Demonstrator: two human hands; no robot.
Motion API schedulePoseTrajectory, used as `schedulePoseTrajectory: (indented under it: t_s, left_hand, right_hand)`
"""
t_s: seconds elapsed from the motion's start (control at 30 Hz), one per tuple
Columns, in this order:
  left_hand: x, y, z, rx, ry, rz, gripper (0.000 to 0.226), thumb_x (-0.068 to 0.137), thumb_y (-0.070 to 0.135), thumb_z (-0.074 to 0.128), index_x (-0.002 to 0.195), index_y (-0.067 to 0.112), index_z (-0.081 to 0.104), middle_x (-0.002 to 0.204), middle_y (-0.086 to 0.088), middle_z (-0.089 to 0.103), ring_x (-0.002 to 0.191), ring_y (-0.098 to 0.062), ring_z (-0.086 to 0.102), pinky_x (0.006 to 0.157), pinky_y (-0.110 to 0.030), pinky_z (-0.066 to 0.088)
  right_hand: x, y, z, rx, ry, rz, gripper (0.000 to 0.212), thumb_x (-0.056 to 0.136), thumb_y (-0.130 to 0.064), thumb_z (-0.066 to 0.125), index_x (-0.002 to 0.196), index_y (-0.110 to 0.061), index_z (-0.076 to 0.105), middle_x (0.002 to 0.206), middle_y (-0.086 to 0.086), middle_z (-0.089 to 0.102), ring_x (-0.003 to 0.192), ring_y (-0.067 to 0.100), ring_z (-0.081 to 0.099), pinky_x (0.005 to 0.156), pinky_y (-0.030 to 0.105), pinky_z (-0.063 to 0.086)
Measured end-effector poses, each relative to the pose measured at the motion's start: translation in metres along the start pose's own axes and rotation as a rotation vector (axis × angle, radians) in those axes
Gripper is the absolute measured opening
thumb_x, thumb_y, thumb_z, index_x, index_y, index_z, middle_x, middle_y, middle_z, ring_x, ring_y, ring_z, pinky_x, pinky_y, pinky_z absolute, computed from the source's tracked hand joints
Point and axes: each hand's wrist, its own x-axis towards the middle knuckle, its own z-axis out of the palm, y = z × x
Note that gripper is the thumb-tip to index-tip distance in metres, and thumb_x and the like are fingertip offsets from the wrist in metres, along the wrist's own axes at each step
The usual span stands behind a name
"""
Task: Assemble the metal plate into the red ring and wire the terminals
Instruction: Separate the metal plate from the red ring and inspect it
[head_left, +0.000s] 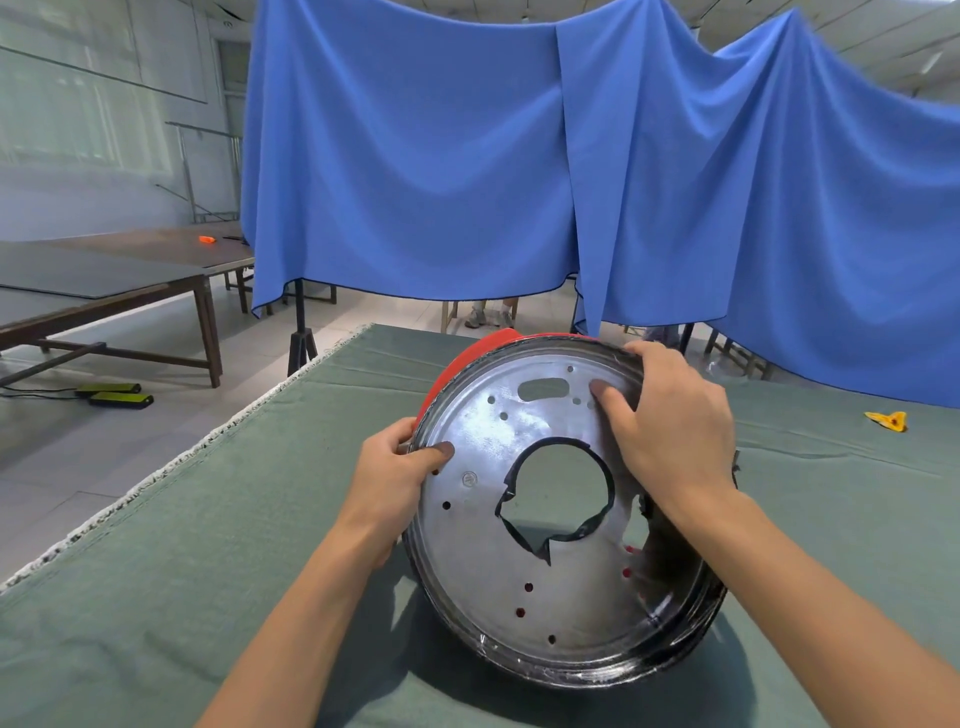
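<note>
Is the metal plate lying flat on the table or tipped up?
Tipped up. The metal plate leans on edge, its lower rim on the green cloth, steadied by the left hand and right hand.

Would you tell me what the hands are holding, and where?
Both grip the round silver metal plate: left hand at its left rim, right hand at its upper-right rim.

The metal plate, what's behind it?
Behind the metal plate, the red ring peeks out at the upper left edge. Through the plate's big center hole, green cloth shows. The rest of the ring is covered.
</note>
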Motion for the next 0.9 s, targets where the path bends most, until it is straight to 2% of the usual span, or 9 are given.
schedulePoseTrajectory:
  t_s: [0.13, 0.3, 0.47, 0.53, 0.73, 0.8, 0.9]
  left_hand:
    - [0.001, 0.000, -0.001, -0.008, -0.014, -0.007, 0.011, 0.086, -0.003, 0.058, 0.083, 0.005, 0.064, 0.075, -0.016, 0.064, 0.064, -0.028, 0.062, 0.064, -0.043, 0.053]
    - [0.000, 0.000, -0.003, -0.014, -0.038, -0.015, 0.012, 0.086, -0.004, 0.057, 0.085, 0.005, 0.064, 0.074, -0.014, 0.066, 0.063, -0.026, 0.063, 0.057, -0.036, 0.053]
    - [0.000, 0.000, -0.003, 0.014, -0.051, 0.001, 0.012, 0.087, -0.002, 0.057, 0.094, 0.004, 0.065, 0.084, -0.024, 0.066, 0.070, -0.031, 0.063, 0.065, -0.045, 0.055]
    - [-0.001, 0.000, -0.003, 0.017, -0.052, 0.010, 0.014, 0.087, -0.002, 0.056, 0.094, 0.005, 0.065, 0.088, -0.026, 0.067, 0.070, -0.031, 0.064, 0.065, -0.045, 0.055]
    - [-0.002, 0.000, -0.002, 0.024, -0.050, 0.030, 0.017, 0.088, -0.002, 0.056, 0.096, 0.008, 0.066, 0.089, -0.021, 0.070, 0.072, -0.030, 0.067, 0.067, -0.044, 0.056]
    - [-0.001, 0.000, -0.002, 0.024, -0.052, 0.034, 0.016, 0.089, -0.001, 0.056, 0.096, 0.009, 0.066, 0.089, -0.020, 0.070, 0.073, -0.030, 0.067, 0.066, -0.043, 0.057]
    - [-0.001, 0.000, -0.001, 0.028, -0.051, 0.040, 0.016, 0.088, -0.002, 0.056, 0.095, 0.008, 0.066, 0.089, -0.021, 0.070, 0.073, -0.030, 0.067, 0.066, -0.043, 0.056]
  right_hand:
    - [0.002, -0.002, 0.000, 0.007, 0.015, 0.009, 0.042, 0.089, -0.038, 0.060, 0.122, -0.015, 0.054, 0.116, 0.005, 0.062, 0.106, 0.028, 0.056, 0.086, 0.039, 0.037]
    - [0.004, -0.004, 0.002, 0.018, 0.036, 0.032, 0.042, 0.088, -0.040, 0.061, 0.120, -0.014, 0.055, 0.114, 0.006, 0.062, 0.104, 0.029, 0.057, 0.083, 0.038, 0.038]
    - [0.008, -0.003, 0.004, 0.012, 0.054, 0.063, 0.039, 0.088, -0.040, 0.062, 0.115, -0.013, 0.057, 0.110, 0.006, 0.061, 0.101, 0.030, 0.055, 0.081, 0.038, 0.038]
    - [0.011, -0.002, 0.003, 0.021, 0.061, 0.076, 0.036, 0.087, -0.041, 0.061, 0.111, -0.014, 0.059, 0.107, 0.006, 0.061, 0.100, 0.029, 0.055, 0.079, 0.037, 0.038]
    - [0.022, 0.000, 0.000, 0.072, 0.078, 0.113, 0.034, 0.084, -0.051, 0.061, 0.090, -0.018, 0.057, 0.091, 0.000, 0.061, 0.086, 0.024, 0.056, 0.074, 0.035, 0.036]
    - [0.024, 0.001, -0.001, 0.075, 0.092, 0.111, 0.034, 0.083, -0.052, 0.061, 0.086, -0.019, 0.055, 0.086, -0.003, 0.060, 0.075, 0.020, 0.049, 0.071, 0.032, 0.032]
    - [0.026, 0.001, -0.002, 0.060, 0.101, 0.092, 0.033, 0.084, -0.053, 0.060, 0.081, -0.020, 0.053, 0.083, -0.005, 0.059, 0.071, 0.018, 0.042, 0.070, 0.031, 0.025]
